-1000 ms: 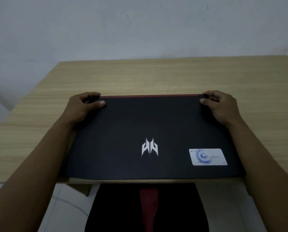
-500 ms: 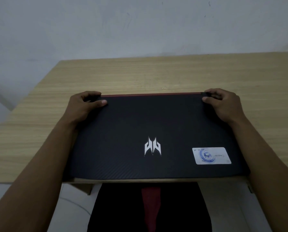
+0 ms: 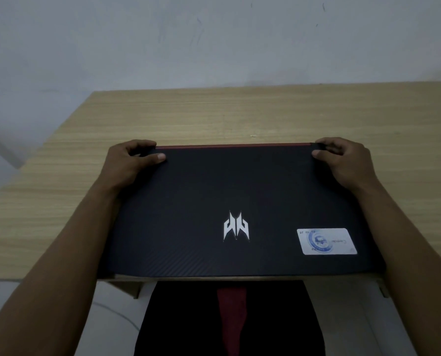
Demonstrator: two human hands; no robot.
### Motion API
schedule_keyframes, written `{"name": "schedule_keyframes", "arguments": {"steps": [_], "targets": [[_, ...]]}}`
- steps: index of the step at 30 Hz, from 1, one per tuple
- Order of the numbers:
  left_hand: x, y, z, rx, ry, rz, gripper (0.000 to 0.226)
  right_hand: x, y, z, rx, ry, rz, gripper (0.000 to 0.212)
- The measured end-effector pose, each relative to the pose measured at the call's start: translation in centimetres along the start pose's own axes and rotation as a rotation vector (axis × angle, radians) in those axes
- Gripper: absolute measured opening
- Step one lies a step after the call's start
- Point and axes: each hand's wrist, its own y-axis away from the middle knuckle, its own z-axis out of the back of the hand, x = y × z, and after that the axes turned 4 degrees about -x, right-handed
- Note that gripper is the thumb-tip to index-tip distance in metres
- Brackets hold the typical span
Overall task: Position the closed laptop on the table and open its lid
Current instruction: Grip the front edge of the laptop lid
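Little has moved since a second ago, laptop (image 3: 240, 201) slightly farther onto table (image 3: 214, 116) | left hand (image 3: 129, 163) and right hand (image 3: 347, 160) clasp far corners, thumbs on lid, fingers curled over red rear edge | laptop flat at table's near edge, closed | left: final placement, opening lid

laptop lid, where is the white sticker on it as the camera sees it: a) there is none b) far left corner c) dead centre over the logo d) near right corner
d: the white sticker sits on the closed laptop lid toward the near right corner, to the right of the silver logo, well short of the right hand gripping the far corner.
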Motion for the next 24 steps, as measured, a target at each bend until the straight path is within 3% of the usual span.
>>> {"name": "schedule_keyframes", "arguments": {"steps": [18, 24], "targets": [[-0.2, 0.3, 0.0, -0.012, -0.033, -0.005, 0.038, 0.5, 0.4, 0.2, 0.017, 0.022, -0.004, 0.037], [-1.3, -0.7, 0.4, 0.053, -0.424, -0.114, 0.041, 1.3, 0.4, 0.6, 0.069, 0.098, -0.015, 0.042]]}}
